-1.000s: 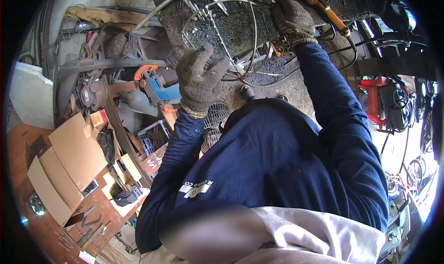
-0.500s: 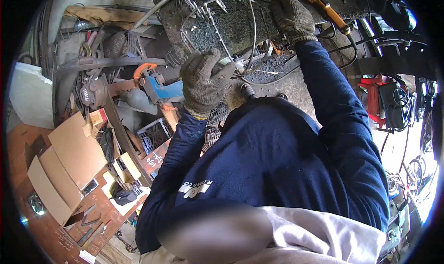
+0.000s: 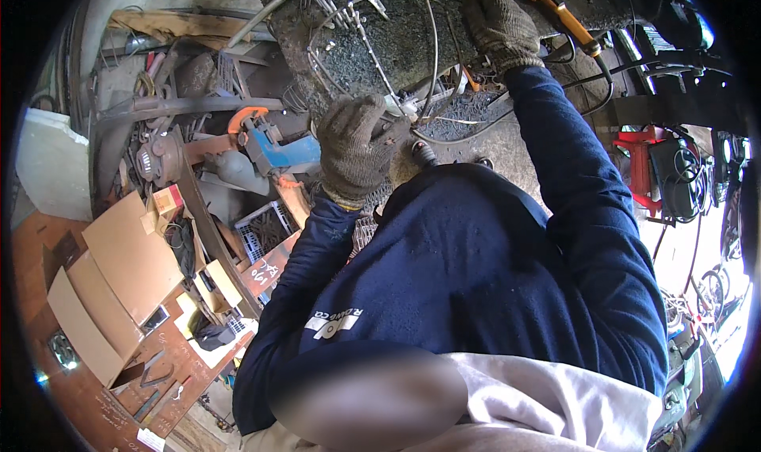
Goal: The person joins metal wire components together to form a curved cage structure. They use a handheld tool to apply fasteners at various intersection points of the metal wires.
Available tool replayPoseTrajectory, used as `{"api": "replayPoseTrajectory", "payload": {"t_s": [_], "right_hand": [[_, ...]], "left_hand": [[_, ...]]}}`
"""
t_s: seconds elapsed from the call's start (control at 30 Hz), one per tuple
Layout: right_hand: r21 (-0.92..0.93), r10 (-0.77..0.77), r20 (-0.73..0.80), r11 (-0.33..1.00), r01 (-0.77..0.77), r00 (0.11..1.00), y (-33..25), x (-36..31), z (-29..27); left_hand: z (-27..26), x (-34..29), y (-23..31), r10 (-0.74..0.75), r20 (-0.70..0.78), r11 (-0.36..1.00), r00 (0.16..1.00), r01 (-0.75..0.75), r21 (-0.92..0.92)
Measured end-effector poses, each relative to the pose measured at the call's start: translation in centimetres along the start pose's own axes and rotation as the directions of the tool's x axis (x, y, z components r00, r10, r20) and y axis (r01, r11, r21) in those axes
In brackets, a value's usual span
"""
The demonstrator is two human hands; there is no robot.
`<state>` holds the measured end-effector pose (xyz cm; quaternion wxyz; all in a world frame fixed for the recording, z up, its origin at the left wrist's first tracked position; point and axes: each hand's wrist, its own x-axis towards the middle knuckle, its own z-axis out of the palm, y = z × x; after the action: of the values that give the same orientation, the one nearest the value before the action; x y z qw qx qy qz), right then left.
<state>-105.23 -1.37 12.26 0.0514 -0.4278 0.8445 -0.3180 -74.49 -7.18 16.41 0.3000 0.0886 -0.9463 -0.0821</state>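
- The left hand (image 3: 355,147), in a grey knit glove, is curled shut at the near edge of the bench (image 3: 507,147); its fingers close around the lower end of the wire frame (image 3: 380,48).
- The right hand (image 3: 498,26), gloved the same way, lies farther back on the bench, fingers bent down over the frame's far side (whether it truly grips a wire or only presses on it, I cannot tell).
- The wire frame is a set of thin rings and straight rods, lying on the dark, gritty bench top between the two hands and reaching toward the bench's back left corner.
- Just beside the right hand, along the back right of the bench, lies a tool with an orange handle (image 3: 555,4), and a black cable (image 3: 626,76) runs from it toward the right edge.
- A dark knob (image 3: 422,152) sits at the bench's near edge, just right of the left hand.
- Both arms wear a navy sweatshirt (image 3: 476,278), which fills the middle of the view.
- Left of the bench, lower down, lies a heap of metal scrap with a blue and orange power tool (image 3: 269,139) in it.
- Flattened cardboard (image 3: 119,270) lies at the lower left on a reddish floor.
- A red stand (image 3: 638,167) is at the right, well apart from the hands.
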Motion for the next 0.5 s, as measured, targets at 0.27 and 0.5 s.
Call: {"api": "replayPoseTrajectory", "payload": {"t_s": [0.27,0.5], "right_hand": [[0.018,-0.02,-0.072,1.0,0.022,0.997,1.9,0.4,1.7],[0.055,-0.063,-0.158,0.996,0.073,0.985,0.8,0.2,1.1]], "left_hand": [[-1.6,-1.2,-0.1,-0.074,-0.151,0.981,0.986,0.1,0.169],[-2.3,-1.7,-2.7,-0.191,-0.269,0.974,0.944,0.215,0.064]]}}
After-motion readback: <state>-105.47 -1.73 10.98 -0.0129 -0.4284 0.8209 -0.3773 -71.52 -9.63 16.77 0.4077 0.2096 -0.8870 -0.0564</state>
